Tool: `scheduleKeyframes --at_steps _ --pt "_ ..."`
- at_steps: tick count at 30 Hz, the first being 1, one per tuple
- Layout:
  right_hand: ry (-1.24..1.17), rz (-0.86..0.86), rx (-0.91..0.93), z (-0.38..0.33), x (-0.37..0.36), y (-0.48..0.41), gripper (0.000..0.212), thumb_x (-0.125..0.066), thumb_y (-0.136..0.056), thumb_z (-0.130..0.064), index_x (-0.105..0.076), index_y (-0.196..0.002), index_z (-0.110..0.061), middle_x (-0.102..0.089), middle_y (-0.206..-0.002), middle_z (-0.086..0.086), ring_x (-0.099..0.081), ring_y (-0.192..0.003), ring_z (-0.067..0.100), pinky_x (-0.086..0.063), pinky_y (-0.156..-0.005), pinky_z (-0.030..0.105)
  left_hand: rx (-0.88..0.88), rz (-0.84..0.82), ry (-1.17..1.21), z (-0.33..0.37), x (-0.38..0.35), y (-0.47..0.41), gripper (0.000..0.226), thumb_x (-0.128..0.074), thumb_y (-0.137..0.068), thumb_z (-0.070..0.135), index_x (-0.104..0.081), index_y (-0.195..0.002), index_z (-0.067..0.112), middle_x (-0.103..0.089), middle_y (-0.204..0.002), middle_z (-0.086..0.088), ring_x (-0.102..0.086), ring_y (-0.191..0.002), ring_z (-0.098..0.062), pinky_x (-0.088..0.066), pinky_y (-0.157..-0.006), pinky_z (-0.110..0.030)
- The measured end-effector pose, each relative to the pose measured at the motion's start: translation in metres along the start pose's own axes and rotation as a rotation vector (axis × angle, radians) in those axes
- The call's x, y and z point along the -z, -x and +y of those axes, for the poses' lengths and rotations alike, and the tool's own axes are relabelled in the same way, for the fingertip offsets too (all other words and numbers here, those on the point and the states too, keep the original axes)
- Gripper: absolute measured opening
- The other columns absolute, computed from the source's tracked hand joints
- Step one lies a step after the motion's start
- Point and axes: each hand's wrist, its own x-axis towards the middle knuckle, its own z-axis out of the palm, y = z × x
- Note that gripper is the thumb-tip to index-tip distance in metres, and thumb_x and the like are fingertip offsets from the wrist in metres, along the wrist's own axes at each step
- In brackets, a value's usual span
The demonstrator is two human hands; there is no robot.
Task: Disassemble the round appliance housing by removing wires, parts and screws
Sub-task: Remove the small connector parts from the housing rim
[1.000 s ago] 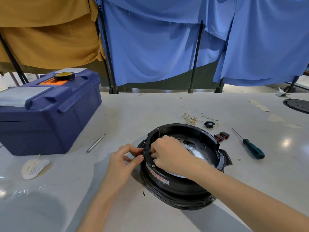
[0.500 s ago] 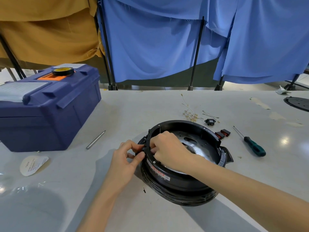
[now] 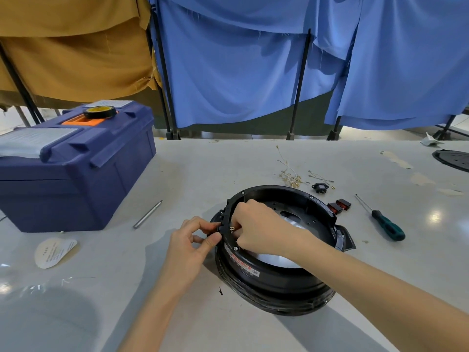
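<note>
No text can be read. The label [image 3: 242, 265] on the round housing [image 3: 279, 283] carries red print, illegible. The paper sticker [image 3: 54, 251] on the tabletop [image 3: 203, 161] has print too blurred.

Bright even overhead light, glare spots on table [image 3: 253, 158] at right, soft shadows near edge, wide-angle bowing, sharp focus

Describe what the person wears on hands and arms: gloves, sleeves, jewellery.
Nothing worn shows. The left hand and right hand are gloveless, with no ring, watch or bracelet visible. The left forearm and right forearm are bare as far as the picture's edge; no sleeve is in view.
</note>
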Motion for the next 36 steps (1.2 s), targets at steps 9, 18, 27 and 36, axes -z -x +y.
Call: scheduleKeyframes --at_steps 9,18,27,36 --pt "-0.111 -0.076 0.060 0.008 -0.003 -0.003 0.025 -0.053 -0.071 0.005 -0.040 -0.052 -0.006 -0.033 -0.049 0.010 -0.023 -0.047 0.018 -0.018 -0.044 0.025 -0.056 0.043 -0.071 0.000 -0.003 0.000 0.028 -0.071 -0.081 0.001 -0.066 -0.077 0.028 -0.063 -0.088 0.007 -0.055 -0.070 -0.011 -0.042 -0.073 -0.019" --pt "-0.267 -0.028 0.052 0.013 -0.016 -0.005 0.016 -0.049 -0.073 0.006 -0.059 -0.061 0.005 -0.046 -0.053 0.020 -0.029 -0.048 0.019 -0.027 -0.046 0.027 -0.113 0.074 -0.162 0.002 -0.004 0.002 0.037 -0.072 -0.078 -0.001 -0.064 -0.077 0.035 -0.061 -0.083 0.029 -0.050 -0.084 0.014 -0.032 -0.072 0.001" --pt "-0.489 -0.050 -0.008 0.018 -0.006 -0.005 0.033 -0.058 -0.075 0.007 -0.065 -0.055 -0.019 -0.060 -0.052 0.007 -0.052 -0.042 0.012 -0.047 -0.047 0.025 -0.030 0.088 -0.103 0.003 -0.001 0.001 0.028 -0.074 -0.077 0.003 -0.068 -0.075 0.030 -0.067 -0.082 0.006 -0.054 -0.081 0.010 -0.035 -0.075 -0.003" --pt "-0.833 0.132 0.017 0.023 0.015 -0.001 0.012 -0.078 -0.079 -0.016 -0.074 -0.088 -0.010 -0.071 -0.069 0.009 -0.065 -0.055 0.015 -0.052 -0.056 0.022 0.028 0.236 0.085 0.022 -0.004 -0.006 0.010 -0.065 -0.089 0.020 -0.069 -0.083 0.027 -0.072 -0.089 0.012 -0.062 -0.086 -0.010 -0.046 -0.086 -0.037"
